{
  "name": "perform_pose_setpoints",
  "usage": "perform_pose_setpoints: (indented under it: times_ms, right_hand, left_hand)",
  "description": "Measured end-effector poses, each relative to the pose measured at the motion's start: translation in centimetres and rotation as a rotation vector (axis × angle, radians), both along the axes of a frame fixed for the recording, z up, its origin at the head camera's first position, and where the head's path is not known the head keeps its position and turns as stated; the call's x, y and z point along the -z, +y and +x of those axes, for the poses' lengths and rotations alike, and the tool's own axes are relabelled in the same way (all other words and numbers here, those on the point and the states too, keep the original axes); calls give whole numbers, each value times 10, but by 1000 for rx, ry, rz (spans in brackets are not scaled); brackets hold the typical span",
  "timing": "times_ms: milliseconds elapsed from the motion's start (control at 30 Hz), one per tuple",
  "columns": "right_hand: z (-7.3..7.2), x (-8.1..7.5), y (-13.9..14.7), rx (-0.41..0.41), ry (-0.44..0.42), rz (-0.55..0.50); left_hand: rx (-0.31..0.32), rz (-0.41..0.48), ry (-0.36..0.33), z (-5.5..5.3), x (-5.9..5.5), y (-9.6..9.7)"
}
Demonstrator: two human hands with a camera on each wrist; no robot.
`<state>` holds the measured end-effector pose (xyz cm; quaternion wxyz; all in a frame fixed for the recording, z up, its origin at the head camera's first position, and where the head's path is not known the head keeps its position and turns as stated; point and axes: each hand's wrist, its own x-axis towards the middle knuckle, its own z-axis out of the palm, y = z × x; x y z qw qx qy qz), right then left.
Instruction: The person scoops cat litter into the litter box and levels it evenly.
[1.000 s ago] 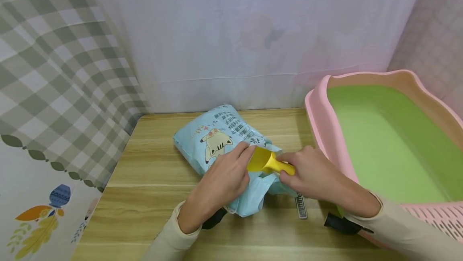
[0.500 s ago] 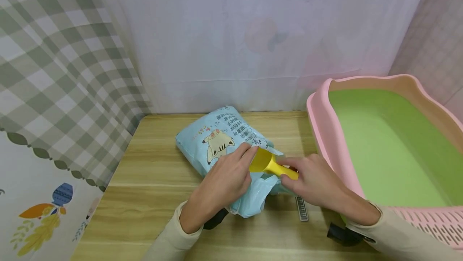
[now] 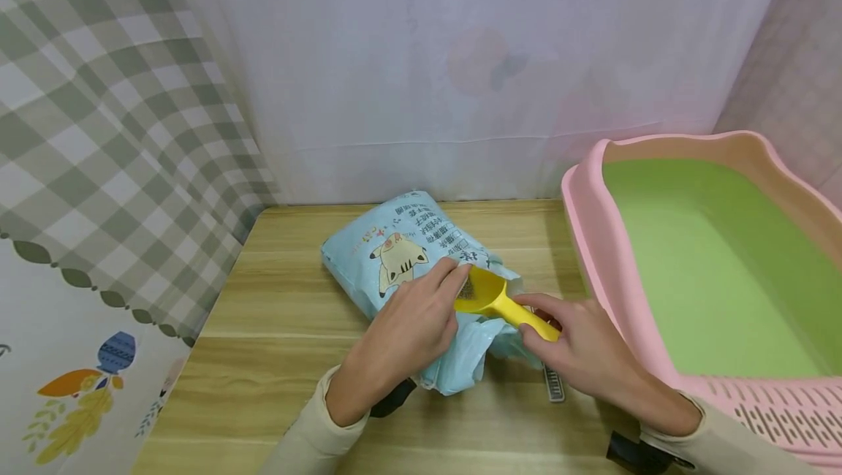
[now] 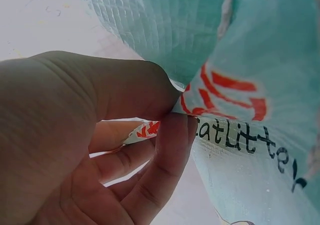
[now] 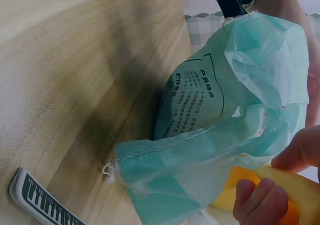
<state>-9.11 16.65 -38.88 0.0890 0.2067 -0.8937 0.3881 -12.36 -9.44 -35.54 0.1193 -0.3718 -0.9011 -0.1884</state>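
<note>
A light blue cat litter bag [image 3: 362, 259] with a cartoon cat lies on the wooden table, its open mouth facing right. My left hand [image 3: 417, 325] pinches the bag's edge between thumb and forefinger, as the left wrist view shows beside the printed lettering [image 4: 235, 135]. In my right hand [image 3: 585, 343] is the handle of a yellow scoop [image 3: 490, 292], whose bowl sits at the bag's mouth. Some grey granules [image 3: 466, 290] show in the bowl; its far end is hidden behind my left fingers. The right wrist view has the crumpled bag mouth [image 5: 170, 180] partly covering the scoop.
To the right stands a large pink litter box [image 3: 612, 263] with a green floor [image 3: 717, 263] and a slotted front ledge. A flat grey strip with dark markings [image 3: 554, 385] lies below the right hand. White curtain fabric [image 3: 368, 80] hangs behind the table [image 3: 263, 358].
My right hand has drawn the scoop a little to the right and toward me, and grey granules now show in its bowl. The left hand stays on the bag's edge.
</note>
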Motion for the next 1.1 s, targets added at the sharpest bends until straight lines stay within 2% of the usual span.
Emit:
perform_pose_setpoints:
  times_ms: [167,300,467,733,1100]
  right_hand:
    - [1,2,2,-6,49,-12]
    - [4,-2,6,4,57,18]
    - [13,-10,14,32,33,56]
    - [27,-19,27,40,92,110]
    - [43,-22,48,24,126,132]
  left_hand:
    - [2,-3,5,1,-1,0]
    - [7,5,-7,1,0,1]
    - [3,-9,-15,1,0,2]
    - [-14,-5,-81,3,-1,2]
    - [-13,-1,-115,3,-1,2]
